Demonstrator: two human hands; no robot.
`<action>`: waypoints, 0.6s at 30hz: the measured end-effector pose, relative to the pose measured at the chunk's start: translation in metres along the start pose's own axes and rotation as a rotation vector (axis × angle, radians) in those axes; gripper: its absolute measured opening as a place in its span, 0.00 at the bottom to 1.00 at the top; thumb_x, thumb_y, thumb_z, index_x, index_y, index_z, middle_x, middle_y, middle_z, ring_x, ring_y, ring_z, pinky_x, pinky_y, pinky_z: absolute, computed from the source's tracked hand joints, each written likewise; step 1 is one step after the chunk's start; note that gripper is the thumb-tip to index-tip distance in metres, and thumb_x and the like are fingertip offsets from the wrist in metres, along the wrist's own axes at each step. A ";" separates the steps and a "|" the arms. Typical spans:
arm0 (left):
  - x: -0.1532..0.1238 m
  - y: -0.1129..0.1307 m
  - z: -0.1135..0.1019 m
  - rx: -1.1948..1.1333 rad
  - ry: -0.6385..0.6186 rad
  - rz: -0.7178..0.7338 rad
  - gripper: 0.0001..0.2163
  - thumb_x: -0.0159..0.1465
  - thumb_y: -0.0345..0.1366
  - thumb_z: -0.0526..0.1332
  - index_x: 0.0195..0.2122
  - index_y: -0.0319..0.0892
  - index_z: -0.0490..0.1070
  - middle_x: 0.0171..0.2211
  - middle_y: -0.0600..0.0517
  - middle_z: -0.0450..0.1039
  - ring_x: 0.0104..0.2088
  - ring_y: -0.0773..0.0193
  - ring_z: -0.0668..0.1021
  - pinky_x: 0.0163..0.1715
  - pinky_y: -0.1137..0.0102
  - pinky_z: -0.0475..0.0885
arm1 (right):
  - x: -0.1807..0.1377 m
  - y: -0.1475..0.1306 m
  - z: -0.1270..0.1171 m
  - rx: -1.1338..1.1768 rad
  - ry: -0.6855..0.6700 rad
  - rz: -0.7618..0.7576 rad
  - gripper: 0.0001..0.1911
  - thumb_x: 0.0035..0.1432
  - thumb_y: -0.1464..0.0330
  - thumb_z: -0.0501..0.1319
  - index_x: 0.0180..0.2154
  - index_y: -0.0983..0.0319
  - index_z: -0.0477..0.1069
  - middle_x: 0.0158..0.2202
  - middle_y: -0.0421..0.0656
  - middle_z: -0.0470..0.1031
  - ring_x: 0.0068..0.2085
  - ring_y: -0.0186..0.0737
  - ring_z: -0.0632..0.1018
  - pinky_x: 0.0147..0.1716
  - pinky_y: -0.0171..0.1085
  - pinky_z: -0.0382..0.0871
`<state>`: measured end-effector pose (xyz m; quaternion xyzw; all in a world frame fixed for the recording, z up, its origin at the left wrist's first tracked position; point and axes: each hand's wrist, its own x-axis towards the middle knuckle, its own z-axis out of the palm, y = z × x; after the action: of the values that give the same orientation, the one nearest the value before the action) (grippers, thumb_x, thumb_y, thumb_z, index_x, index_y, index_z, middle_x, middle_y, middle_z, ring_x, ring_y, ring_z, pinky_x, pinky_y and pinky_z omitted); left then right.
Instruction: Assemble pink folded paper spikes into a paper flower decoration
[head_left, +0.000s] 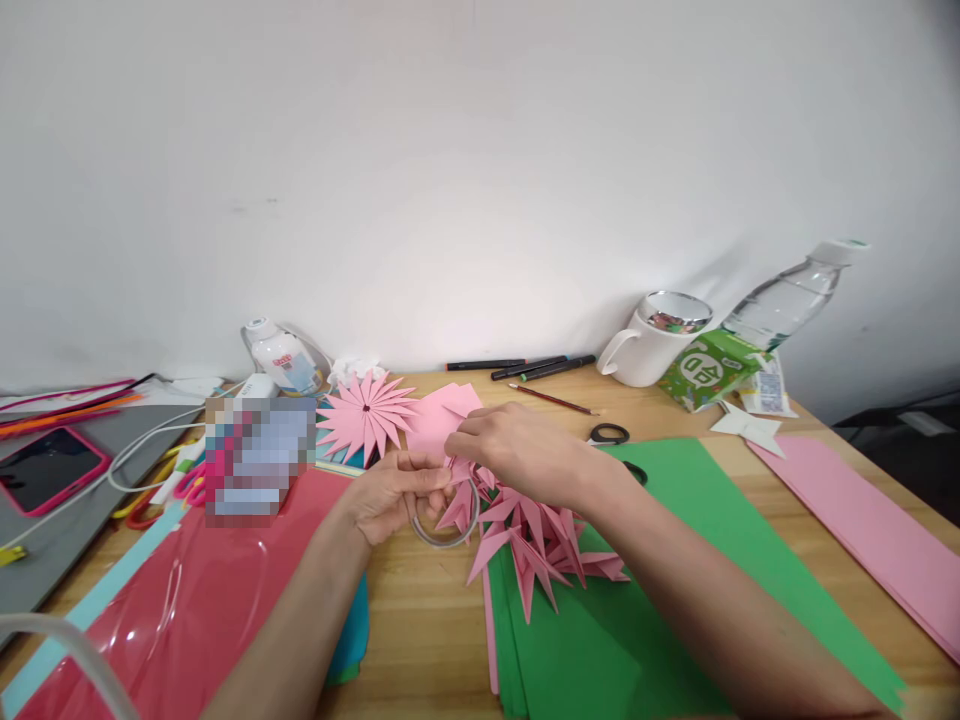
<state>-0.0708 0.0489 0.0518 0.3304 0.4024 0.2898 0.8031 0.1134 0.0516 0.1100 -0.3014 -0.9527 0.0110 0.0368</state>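
Note:
My left hand (pixel 409 495) is closed, its thumb and fingers pinched together at a small folded pink paper piece (pixel 459 470). From the same fingers hangs a thin greyish ring (pixel 450 543), which looks like a narrow roll of tape. Just above, my right hand (pixel 514 450) bends its fingers down onto the pink paper, with the fingertips partly hidden. Beneath the right wrist lies a heap of pointed folded pink paper pieces (pixel 536 545). A pink paper pinwheel-like star (pixel 367 410) rests beyond my left hand.
Green paper sheets (pixel 675 600) lie under my right arm, red sheets (pixel 247 560) under my left. Scissors (pixel 609 434), pens (pixel 544 368), a mug (pixel 652 340), a green box (pixel 709 370) and a bottle (pixel 787 300) stand or lie farther back. Pink strips (pixel 862 530) are at the right.

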 end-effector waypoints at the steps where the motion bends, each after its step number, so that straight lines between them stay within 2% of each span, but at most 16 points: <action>1: 0.000 0.000 0.000 0.002 -0.003 -0.001 0.07 0.44 0.29 0.71 0.24 0.34 0.75 0.18 0.51 0.73 0.14 0.74 0.72 0.15 0.81 0.66 | 0.000 0.000 0.000 0.001 0.000 0.001 0.09 0.58 0.80 0.50 0.32 0.65 0.67 0.27 0.43 0.71 0.27 0.35 0.66 0.25 0.36 0.48; 8: 0.000 -0.001 0.001 0.007 0.003 0.032 0.08 0.43 0.30 0.71 0.22 0.34 0.74 0.19 0.52 0.74 0.15 0.74 0.72 0.15 0.80 0.66 | -0.002 0.003 0.004 0.037 0.070 0.014 0.10 0.57 0.81 0.50 0.31 0.65 0.66 0.27 0.43 0.70 0.29 0.35 0.67 0.27 0.35 0.52; 12: 0.000 -0.002 0.002 0.044 0.016 0.102 0.07 0.45 0.30 0.70 0.22 0.34 0.73 0.19 0.52 0.73 0.16 0.73 0.73 0.17 0.79 0.68 | -0.002 0.007 0.006 0.073 0.131 0.099 0.07 0.58 0.78 0.52 0.31 0.65 0.67 0.31 0.45 0.71 0.33 0.37 0.69 0.31 0.35 0.57; 14: 0.000 -0.002 0.004 0.067 0.034 0.159 0.07 0.46 0.31 0.70 0.23 0.34 0.72 0.19 0.52 0.73 0.16 0.72 0.73 0.18 0.78 0.69 | 0.000 0.006 0.008 0.136 0.172 0.149 0.07 0.57 0.78 0.52 0.34 0.66 0.68 0.33 0.46 0.71 0.35 0.39 0.70 0.33 0.36 0.61; 16: 0.000 -0.002 0.007 0.076 0.060 0.229 0.08 0.47 0.32 0.70 0.23 0.35 0.71 0.17 0.52 0.73 0.17 0.70 0.74 0.20 0.76 0.70 | 0.003 0.004 0.013 0.252 0.313 0.205 0.11 0.56 0.77 0.53 0.41 0.65 0.67 0.40 0.49 0.71 0.42 0.41 0.71 0.39 0.38 0.63; 18: -0.001 -0.002 0.010 0.075 0.098 0.302 0.10 0.46 0.33 0.70 0.23 0.36 0.70 0.16 0.51 0.73 0.17 0.69 0.74 0.20 0.75 0.70 | 0.008 0.002 0.020 0.434 0.522 0.296 0.19 0.53 0.76 0.56 0.49 0.63 0.63 0.47 0.50 0.68 0.46 0.41 0.70 0.43 0.40 0.65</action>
<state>-0.0618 0.0439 0.0550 0.4023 0.3971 0.4078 0.7170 0.1065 0.0574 0.0907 -0.4137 -0.8329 0.1407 0.3395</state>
